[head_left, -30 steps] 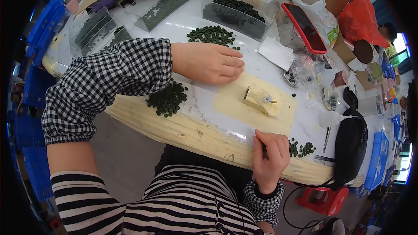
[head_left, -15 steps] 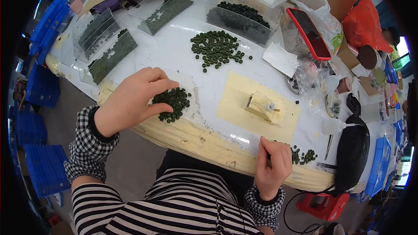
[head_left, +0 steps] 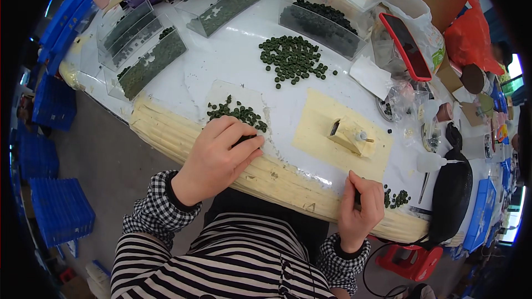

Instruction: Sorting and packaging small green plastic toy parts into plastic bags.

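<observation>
Floor, far left: blue crates (head_left: 58, 210) stand stacked on the grey floor beside your table (head_left: 221, 55).
Table: white top, with a cream ribbed edge running along your side.
Clear trays, upper left: several clear trays (head_left: 149, 63) sit at a slant, each holding dark green discs.
Your left hand (head_left: 219, 158): it lies palm down at the table's near edge, fingers curled together over the near end of a small heap of green discs (head_left: 235, 113); you cannot tell from here whether any disc is pinched.
Middle pile: a looser pile of discs (head_left: 291, 58) lies further back, well apart from your left hand.
Clear box, behind: a clear box (head_left: 321, 22) holds more dark discs.
Yellow sheet: a yellow sheet (head_left: 341, 138) carries a small cream jig (head_left: 349, 133).
Your right hand (head_left: 360, 210): it is closed around a thin dark tool at the table's edge, just beside a few scattered discs (head_left: 396, 198).
Far right: a black pouch (head_left: 451, 199) rests by the edge.
</observation>
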